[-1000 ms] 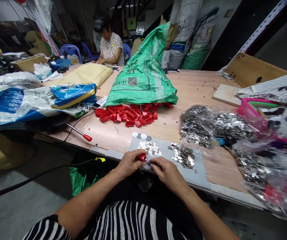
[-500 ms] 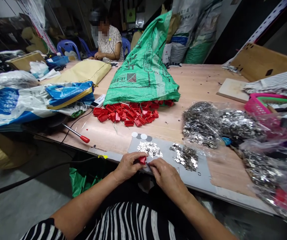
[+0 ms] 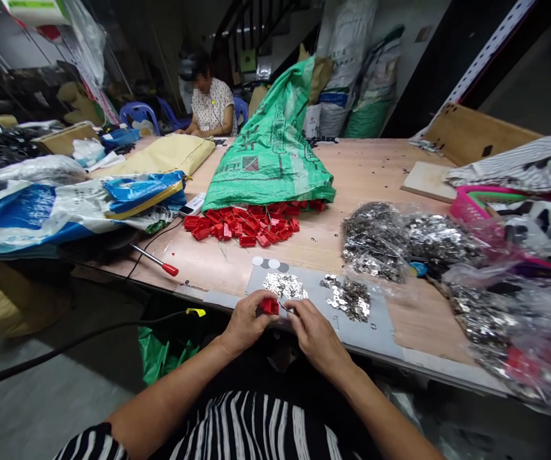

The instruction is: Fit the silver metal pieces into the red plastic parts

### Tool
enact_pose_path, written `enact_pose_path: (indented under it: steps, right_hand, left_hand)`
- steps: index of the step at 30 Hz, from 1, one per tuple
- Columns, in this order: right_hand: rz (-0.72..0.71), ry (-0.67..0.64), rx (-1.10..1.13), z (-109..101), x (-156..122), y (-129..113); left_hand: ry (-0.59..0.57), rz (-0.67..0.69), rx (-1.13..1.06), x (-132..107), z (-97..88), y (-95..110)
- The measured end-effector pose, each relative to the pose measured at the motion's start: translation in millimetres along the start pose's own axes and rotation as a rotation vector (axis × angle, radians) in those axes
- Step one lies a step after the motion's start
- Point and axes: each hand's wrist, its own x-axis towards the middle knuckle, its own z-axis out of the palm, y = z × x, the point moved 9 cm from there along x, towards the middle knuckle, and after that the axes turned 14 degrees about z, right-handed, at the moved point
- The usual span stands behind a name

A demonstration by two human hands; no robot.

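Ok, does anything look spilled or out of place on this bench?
Two small strays: a curved piece on the grey mat, apart from the metal pile, and a red scrap away from the heaped red parts.

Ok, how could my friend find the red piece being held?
Start at the big green sack on the table, with red parts heaped along its near edge. Come down to the table's near side, to the left hand. The red piece is the only one gripped there, away from that heap.
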Motion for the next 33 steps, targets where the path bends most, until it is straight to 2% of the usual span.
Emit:
enact_pose_path:
  steps: [3, 7, 11, 14, 17, 22, 27, 33]
  right_hand:
    - [-0.002, -0.02, 0.104, -6, -6, 2]
    - [0.046, -0.189, 0.161, 2, -11, -4]
    - [0.006, -0.254, 0.172, 6, -11, -19]
    - [-0.011, -0.283, 0.183, 8, -8, -27]
    - [-0.023, -0.302, 0.162, 8, -7, -32]
    - [-0.033, -0.241, 0.094, 4, -4, -34]
    - [-0.053, -0.179, 0.026, 2, -4, -33]
    - [-0.086, -0.196, 0.015, 1, -5, -35]
  left_hand:
    - [0.124, -0.091, -0.197, -7, -4.4, 2]
    - [0.273, -0.281, -0.65, -15, 2.3, 0]
    - [0.334, -0.426, -1.066, -19, 17.3, 3]
    - [0.374, -0.518, -1.257, -25, 24.3, 2]
    - [0.41, -0.579, -1.348, -31, 27.1, 0]
    - [0.454, -0.646, -1.411, -35, 28.6, -2]
    - [0.481, -0.696, -1.423, -37, 30.4, -3]
    - [0.474, -0.737, -1.431, -40, 33.2, -1]
